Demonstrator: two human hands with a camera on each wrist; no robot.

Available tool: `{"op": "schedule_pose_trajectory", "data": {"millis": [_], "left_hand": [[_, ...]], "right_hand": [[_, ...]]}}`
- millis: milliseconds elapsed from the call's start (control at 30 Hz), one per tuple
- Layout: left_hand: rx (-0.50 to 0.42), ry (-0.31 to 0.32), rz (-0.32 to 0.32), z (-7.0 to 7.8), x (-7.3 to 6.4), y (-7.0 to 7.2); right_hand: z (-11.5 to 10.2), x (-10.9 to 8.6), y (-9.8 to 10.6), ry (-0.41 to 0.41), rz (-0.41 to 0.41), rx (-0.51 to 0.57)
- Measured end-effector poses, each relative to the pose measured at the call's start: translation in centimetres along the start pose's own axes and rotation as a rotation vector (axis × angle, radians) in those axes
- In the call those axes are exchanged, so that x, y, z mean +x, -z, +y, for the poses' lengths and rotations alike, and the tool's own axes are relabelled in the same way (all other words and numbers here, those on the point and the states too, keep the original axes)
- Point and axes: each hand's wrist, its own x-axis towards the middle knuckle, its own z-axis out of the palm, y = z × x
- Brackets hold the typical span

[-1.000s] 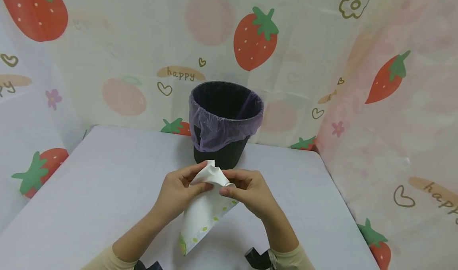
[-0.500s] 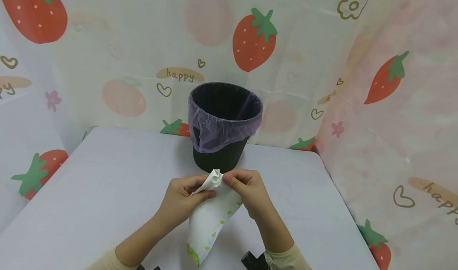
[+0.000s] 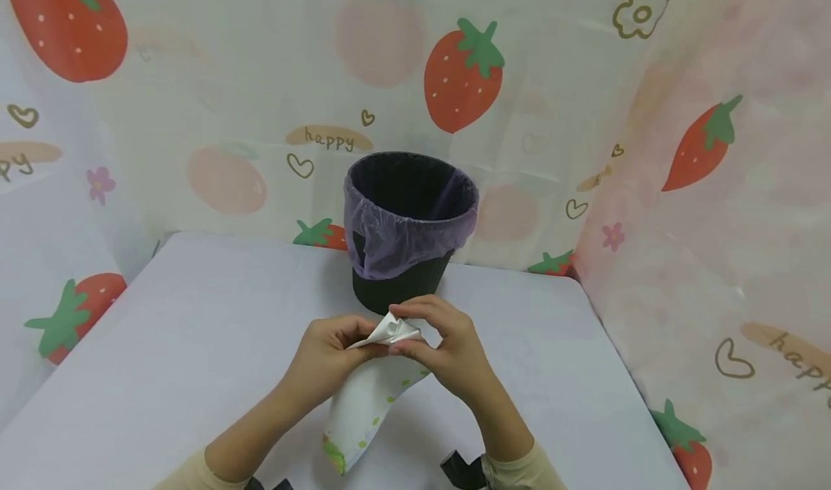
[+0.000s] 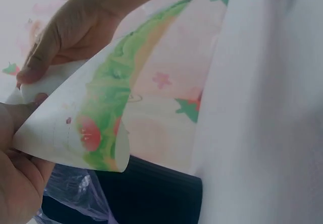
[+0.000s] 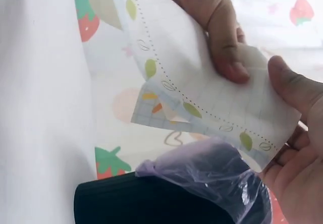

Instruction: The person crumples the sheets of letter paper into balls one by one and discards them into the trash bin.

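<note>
A white sheet of paper (image 3: 366, 407) is bunched and folded at its top between both hands, in front of the bin. My left hand (image 3: 327, 353) pinches its left upper part, with the thumb on the near side. My right hand (image 3: 451, 346) pinches the crumpled top corner between thumb and fingers. The lower part of the paper (image 4: 106, 108) hangs curved, with a printed green and red border in the left wrist view. Small green leaves and a dotted line run along the paper's edge (image 5: 192, 108) in the right wrist view. Some fingertips are hidden behind the paper.
A black bin (image 3: 402, 288) lined with a purple plastic bag (image 3: 396, 245) stands beyond the hands on the white table (image 3: 227, 317). A strawberry-print curtain (image 3: 260, 79) hangs behind and at both sides. Black wrist devices (image 3: 464, 470) sit by the sleeves.
The right hand has shifted its grip, its fingers now lifted over the paper's bunched top. That top is folded lower and flatter than a second ago; the hanging end has swayed.
</note>
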Motion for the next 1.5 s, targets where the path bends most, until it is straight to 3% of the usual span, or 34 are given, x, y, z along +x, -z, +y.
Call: {"op": "schedule_pose_trajectory", "data": {"millis": [267,633,767,900,1000,1100,1167,1233,1400,1500], "left_hand": [[0.019,0.125,0.043,0.1,0.1,-0.4],[0.009,0.158,0.083,0.2,0.0,0.1],[-0.041,0.135,-0.035,0.1,0.1,0.6],[-0.132,0.053,-0.257,0.3,0.4,1.7],[-0.257,-0.009,-0.431,0.5,0.6,2.5],[-0.375,-0.004,-0.524,0.4,0.7,2.6],[-0.415,0.017,-0.512,0.2,0.7,2.4],[-0.381,0.021,-0.447,0.1,0.6,1.8],[-0.127,-0.007,-0.183,-0.1,0.1,0.4],[-0.052,0.036,-0.052,-0.2,0.1,0.2]], "right_hand": [[-0.1,-0.2,0.1,-0.133,0.012,0.012],[0.0,0.1,-0.5,-0.115,0.01,-0.014],[0.2,0.1,-0.1,-0.151,0.067,0.026],[0.5,0.0,1.0,-0.179,0.13,0.231],[0.7,-0.2,1.7,-0.176,0.133,0.4],[0.9,-0.3,1.9,-0.159,0.117,0.484],[0.9,-0.3,1.6,-0.156,0.117,0.505],[1.0,-0.3,1.2,-0.164,0.131,0.51],[0.7,-0.4,-0.7,-0.232,0.193,0.476],[0.3,-0.3,-1.9,-0.261,0.207,0.433]]}}
